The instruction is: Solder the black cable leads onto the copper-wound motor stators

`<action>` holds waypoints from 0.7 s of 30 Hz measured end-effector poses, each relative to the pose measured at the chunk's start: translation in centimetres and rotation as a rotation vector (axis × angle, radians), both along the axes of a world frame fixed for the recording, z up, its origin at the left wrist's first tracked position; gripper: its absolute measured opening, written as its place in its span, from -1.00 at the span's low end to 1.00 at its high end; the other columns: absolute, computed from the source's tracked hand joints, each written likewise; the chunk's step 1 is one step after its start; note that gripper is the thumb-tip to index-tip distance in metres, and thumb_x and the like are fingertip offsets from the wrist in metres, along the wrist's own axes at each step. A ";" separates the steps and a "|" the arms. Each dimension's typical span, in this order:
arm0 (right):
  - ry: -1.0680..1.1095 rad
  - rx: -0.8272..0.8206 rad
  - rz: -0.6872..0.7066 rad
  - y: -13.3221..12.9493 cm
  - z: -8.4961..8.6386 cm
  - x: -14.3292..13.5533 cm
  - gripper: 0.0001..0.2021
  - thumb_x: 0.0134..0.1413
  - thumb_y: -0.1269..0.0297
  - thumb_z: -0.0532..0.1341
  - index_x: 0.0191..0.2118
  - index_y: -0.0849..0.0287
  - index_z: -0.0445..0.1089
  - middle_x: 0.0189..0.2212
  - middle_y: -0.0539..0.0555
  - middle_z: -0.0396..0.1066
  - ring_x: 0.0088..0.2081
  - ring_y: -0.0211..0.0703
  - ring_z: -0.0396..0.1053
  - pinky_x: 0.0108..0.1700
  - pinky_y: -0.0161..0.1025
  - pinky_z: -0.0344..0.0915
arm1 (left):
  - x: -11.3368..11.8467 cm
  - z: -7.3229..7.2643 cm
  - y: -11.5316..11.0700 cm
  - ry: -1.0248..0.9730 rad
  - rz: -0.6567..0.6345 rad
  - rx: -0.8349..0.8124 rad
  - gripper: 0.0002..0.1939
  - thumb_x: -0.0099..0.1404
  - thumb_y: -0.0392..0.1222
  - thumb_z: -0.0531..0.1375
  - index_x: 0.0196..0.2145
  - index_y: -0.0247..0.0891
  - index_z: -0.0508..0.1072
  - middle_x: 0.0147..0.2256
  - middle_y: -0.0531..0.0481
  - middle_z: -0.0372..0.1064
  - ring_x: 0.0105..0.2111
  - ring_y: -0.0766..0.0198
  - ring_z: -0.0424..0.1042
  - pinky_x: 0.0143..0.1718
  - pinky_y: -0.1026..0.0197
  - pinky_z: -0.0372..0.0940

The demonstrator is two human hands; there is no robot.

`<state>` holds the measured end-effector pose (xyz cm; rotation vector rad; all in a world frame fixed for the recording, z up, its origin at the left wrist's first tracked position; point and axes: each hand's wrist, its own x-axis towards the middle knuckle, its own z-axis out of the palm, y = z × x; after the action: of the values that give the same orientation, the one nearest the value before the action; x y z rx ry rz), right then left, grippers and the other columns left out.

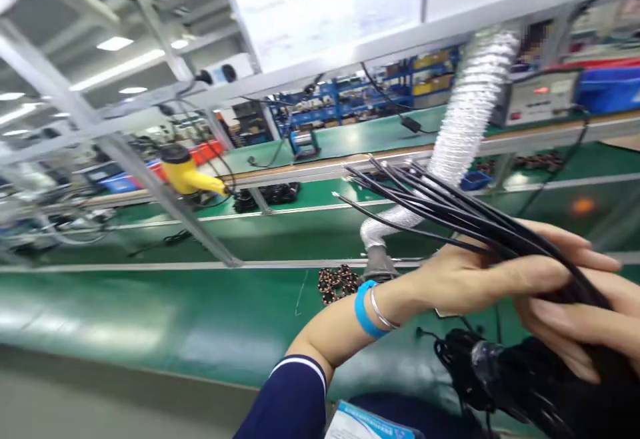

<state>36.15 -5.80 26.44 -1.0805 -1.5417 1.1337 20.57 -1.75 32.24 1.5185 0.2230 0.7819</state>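
Note:
My left hand [480,279] is wrapped round a bundle of black cables [450,209], its thumb lying along them. The cables fan out toward the upper left, and their tips look stripped and pale. From the right edge my right hand [595,312] grips the same bundle just behind the left one; part of it is cut off by the frame. Below both hands a thicker coil of black cable [460,352], with clear wrap round it, lies over the green bench. A blue band [367,309] and a silver bracelet [383,309] circle my left wrist.
Small copper-and-black ring parts [337,284] sit on the green bench [200,319]. A silver flexible duct [470,105] comes down behind the cables. Beyond are a yellow tool [187,172], a wire spool [303,143], a powered box [540,97] and metal frame bars [165,192].

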 end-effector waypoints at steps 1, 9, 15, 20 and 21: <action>0.073 -0.036 0.179 1.0 1.9 -2.2 -0.72 -0.23 -0.18 0.33 -0.55 -0.13 0.41 -0.82 0.04 0.10 -0.81 -0.06 0.07 -0.83 -0.11 0.02 | -1.4 1.0 -0.1 -0.043 0.059 0.020 -0.55 0.11 0.26 0.32 -0.17 -0.06 0.46 -0.19 -0.07 0.54 0.05 0.01 0.47 0.12 0.04 0.37; 0.315 0.473 0.631 8.6 7.0 -10.3 -0.38 0.04 -0.15 0.30 0.15 0.06 0.32 0.04 0.10 0.40 0.07 0.08 0.39 0.09 0.02 0.40 | -7.8 10.2 -2.2 -0.037 0.923 0.566 -0.70 0.45 0.09 0.07 -0.34 -0.15 0.29 -0.50 0.14 0.31 -0.41 0.31 0.52 -0.10 0.10 0.47; 0.477 0.325 0.614 8.9 -2.3 -20.4 0.23 -0.48 -0.31 0.47 0.34 0.00 -0.04 0.34 0.25 0.01 0.33 0.28 0.03 0.27 0.27 0.11 | -10.6 13.6 -0.4 -0.154 1.388 0.628 -0.64 0.54 -0.06 -0.09 -0.44 -0.18 0.14 -0.56 0.13 0.10 -0.56 0.38 0.27 -0.34 0.20 0.36; 0.551 0.268 0.571 6.7 -4.1 -27.0 -0.08 -0.30 -0.09 0.49 0.20 0.09 0.18 0.12 0.21 0.30 0.16 0.19 0.23 0.25 0.17 0.10 | -13.9 14.4 0.7 -0.089 1.507 0.653 -0.65 0.46 0.12 -0.04 -0.38 -0.15 0.19 -0.53 0.09 0.13 -0.41 0.30 0.30 -0.28 0.17 0.36; 0.574 0.257 0.593 7.0 -4.1 -27.3 -0.13 -0.29 -0.12 0.47 0.16 0.11 0.22 0.07 0.19 0.34 0.10 0.17 0.28 0.21 0.14 0.16 | -14.7 14.6 0.8 -0.063 1.489 0.671 -0.65 0.43 0.16 -0.02 -0.37 -0.13 0.21 -0.52 0.08 0.15 -0.41 0.30 0.29 -0.29 0.18 0.36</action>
<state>8.87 1.16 22.32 -0.0816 -1.5034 1.4258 5.87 -0.94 46.80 1.7936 1.2107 2.2236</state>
